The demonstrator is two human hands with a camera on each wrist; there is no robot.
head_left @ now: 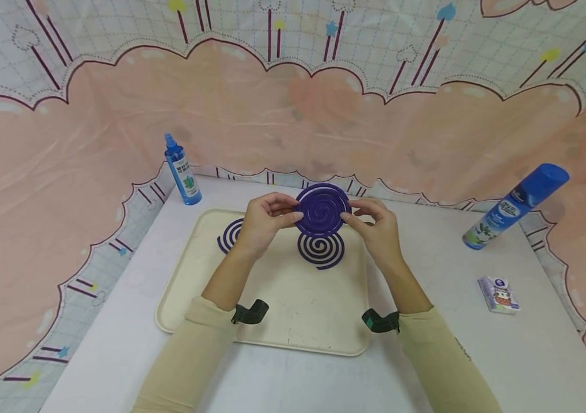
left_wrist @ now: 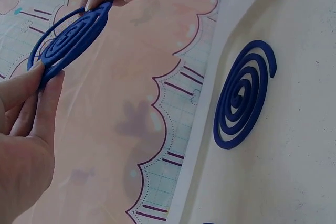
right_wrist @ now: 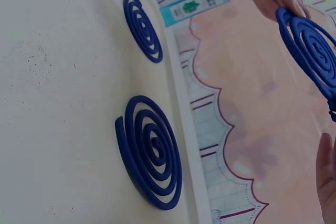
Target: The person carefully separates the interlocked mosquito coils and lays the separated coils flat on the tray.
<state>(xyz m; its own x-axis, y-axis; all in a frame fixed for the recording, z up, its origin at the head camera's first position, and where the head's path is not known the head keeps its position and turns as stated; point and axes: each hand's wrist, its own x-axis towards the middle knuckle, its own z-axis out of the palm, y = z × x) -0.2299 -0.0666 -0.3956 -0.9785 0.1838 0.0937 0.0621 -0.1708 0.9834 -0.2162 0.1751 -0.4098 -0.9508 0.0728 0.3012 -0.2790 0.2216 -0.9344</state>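
A dark blue mosquito coil is held up on edge above the far side of the cream tray. My left hand pinches its left edge between thumb and fingers. At the opposite edge, my right hand grips it the same way. Its turns lie close together, and an outer strand stands slightly apart in the left wrist view. Two more coils lie flat on the tray: one coil just below the held one, another coil farther left, partly hidden behind my left hand.
A blue spray bottle stands at the table's back left corner. On the right are a tall blue aerosol can and a small white and purple packet. Patterned cloth hangs behind the white table.
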